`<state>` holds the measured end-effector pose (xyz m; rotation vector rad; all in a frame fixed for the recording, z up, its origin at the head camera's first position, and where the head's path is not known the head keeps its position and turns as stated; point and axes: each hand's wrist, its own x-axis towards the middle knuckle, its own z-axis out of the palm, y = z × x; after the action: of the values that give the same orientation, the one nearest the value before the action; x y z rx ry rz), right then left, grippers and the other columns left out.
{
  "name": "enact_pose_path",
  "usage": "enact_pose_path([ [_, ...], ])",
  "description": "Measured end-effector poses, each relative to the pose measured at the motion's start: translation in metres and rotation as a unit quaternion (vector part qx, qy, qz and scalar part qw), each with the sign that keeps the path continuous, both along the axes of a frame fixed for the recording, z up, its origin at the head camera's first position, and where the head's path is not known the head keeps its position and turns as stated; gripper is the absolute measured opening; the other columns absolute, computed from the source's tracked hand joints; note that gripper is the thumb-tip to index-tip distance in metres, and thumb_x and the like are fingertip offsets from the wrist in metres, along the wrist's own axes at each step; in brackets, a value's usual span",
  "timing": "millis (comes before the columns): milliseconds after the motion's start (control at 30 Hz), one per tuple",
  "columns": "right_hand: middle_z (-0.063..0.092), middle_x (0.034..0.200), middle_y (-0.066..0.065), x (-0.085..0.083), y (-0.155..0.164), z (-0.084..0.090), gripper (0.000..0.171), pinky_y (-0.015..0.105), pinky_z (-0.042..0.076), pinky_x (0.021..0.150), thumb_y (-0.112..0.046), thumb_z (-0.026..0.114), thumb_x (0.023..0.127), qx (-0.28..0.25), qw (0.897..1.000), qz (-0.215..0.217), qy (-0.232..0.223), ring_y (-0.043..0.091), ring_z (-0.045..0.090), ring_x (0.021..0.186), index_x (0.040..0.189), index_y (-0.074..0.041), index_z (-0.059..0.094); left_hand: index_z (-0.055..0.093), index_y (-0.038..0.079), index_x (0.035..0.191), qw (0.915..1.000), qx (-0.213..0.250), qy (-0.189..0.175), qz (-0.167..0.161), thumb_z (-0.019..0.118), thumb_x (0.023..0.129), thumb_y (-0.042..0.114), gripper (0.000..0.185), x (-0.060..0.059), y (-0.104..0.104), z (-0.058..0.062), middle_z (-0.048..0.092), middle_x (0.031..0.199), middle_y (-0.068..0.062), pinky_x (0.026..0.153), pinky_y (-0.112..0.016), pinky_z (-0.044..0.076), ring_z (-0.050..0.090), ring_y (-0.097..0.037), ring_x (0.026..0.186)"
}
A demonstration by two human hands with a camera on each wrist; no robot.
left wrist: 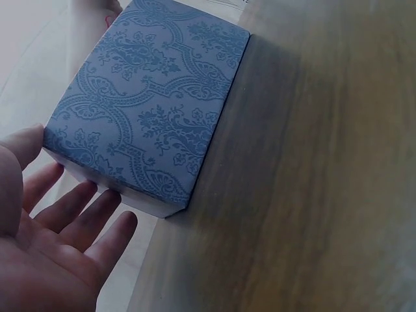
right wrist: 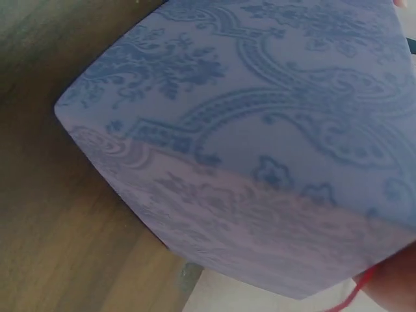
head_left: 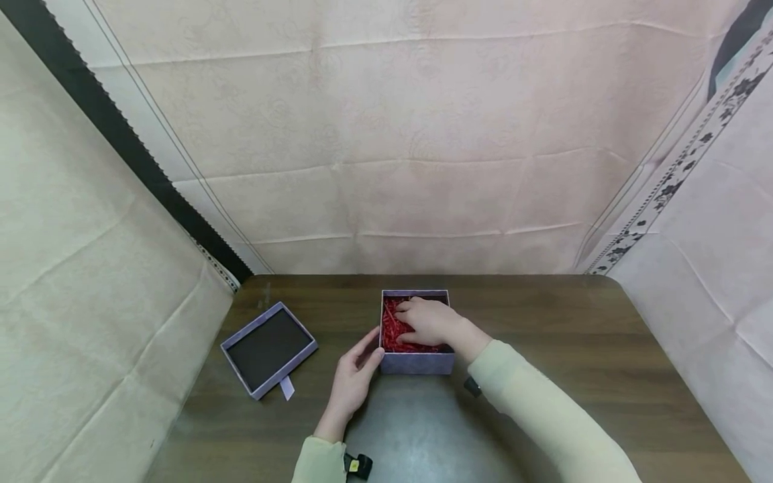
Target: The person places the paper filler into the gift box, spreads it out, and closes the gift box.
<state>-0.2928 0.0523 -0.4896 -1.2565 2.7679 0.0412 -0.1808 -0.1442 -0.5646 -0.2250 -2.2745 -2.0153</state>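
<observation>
Red shreds (head_left: pixel 391 329) lie beneath loosely spread right fingers (head_left: pixel 412 307); relaxed left fingers (left wrist: pixel 115 242) touch the box (head_left: pixel 418 364).

Box (head_left: pixel 418 363): floor inside hidden by red shreds (head_left: pixel 391 329); cropped by the top edge in the left wrist view, by the top and right edges in the right wrist view.
Shreds: partly covered by the right hand (head_left: pixel 431 322); single strands too small to separate.
Right fingertips: partly lost among the shreds.
Left hand (head_left: pixel 351 382): cropped by the left and bottom edges in its wrist view.
Lid (head_left: pixel 268 350), near the worktop's (head_left: pixel 543 349) left edge: outer face hidden underneath.
Ribbon (head_left: pixel 287 388): one end covered by the lid.
Red cord (right wrist: pixel 357 289): blurred, cut off below.
Worktop's near edge: out of frame.
</observation>
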Motion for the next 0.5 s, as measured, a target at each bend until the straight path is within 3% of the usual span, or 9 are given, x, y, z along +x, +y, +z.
enact_pose_path([
  [167, 0.061, 0.136, 0.006, -0.001, -0.003, -0.002, 0.054, 0.040, 0.047, 0.103, -0.051, 0.063, 0.094, -0.004, 1.000, -0.010, -0.008, 0.026, 0.054, 0.126, 0.129, -0.011, 0.068, 0.055, 0.022, 0.144, 1.0000, 0.005, -0.001, 0.000, 0.062, 0.100, 0.027, 0.045, 0.001, 0.000, -0.001, 0.055, 0.143, 0.003, 0.104, -0.028, 0.043, 0.050, -0.014, 0.133],
  [267, 0.057, 0.141, 0.007, -0.004, 0.001, 0.002, 0.057, 0.042, 0.044, 0.106, -0.053, 0.061, 0.095, -0.021, 0.998, -0.015, -0.050, 0.027, 0.051, 0.130, 0.134, -0.011, 0.065, 0.055, 0.024, 0.144, 1.0000, 0.003, -0.002, -0.001, 0.062, 0.100, 0.027, 0.044, 0.001, 0.000, -0.001, 0.055, 0.143, 0.004, 0.104, -0.029, 0.043, 0.049, -0.014, 0.133],
  [367, 0.051, 0.147, 0.008, -0.008, 0.010, 0.014, 0.062, 0.042, 0.038, 0.111, -0.054, 0.060, 0.095, -0.050, 0.994, -0.016, -0.099, 0.026, 0.045, 0.137, 0.141, -0.012, 0.058, 0.055, 0.024, 0.144, 1.0000, -0.004, 0.000, 0.000, 0.062, 0.100, 0.029, 0.044, 0.001, 0.000, -0.001, 0.055, 0.144, 0.003, 0.104, -0.031, 0.044, 0.049, -0.016, 0.134],
  [500, 0.048, 0.150, 0.008, -0.013, 0.025, 0.038, 0.066, 0.043, 0.035, 0.113, -0.046, 0.072, 0.089, -0.075, 0.988, -0.001, -0.135, 0.026, 0.043, 0.138, 0.143, -0.012, 0.056, 0.055, 0.022, 0.144, 0.9999, -0.010, 0.006, 0.003, 0.061, 0.101, 0.027, 0.044, 0.000, 0.000, 0.000, 0.054, 0.145, 0.003, 0.106, -0.035, 0.043, 0.048, -0.018, 0.135],
])
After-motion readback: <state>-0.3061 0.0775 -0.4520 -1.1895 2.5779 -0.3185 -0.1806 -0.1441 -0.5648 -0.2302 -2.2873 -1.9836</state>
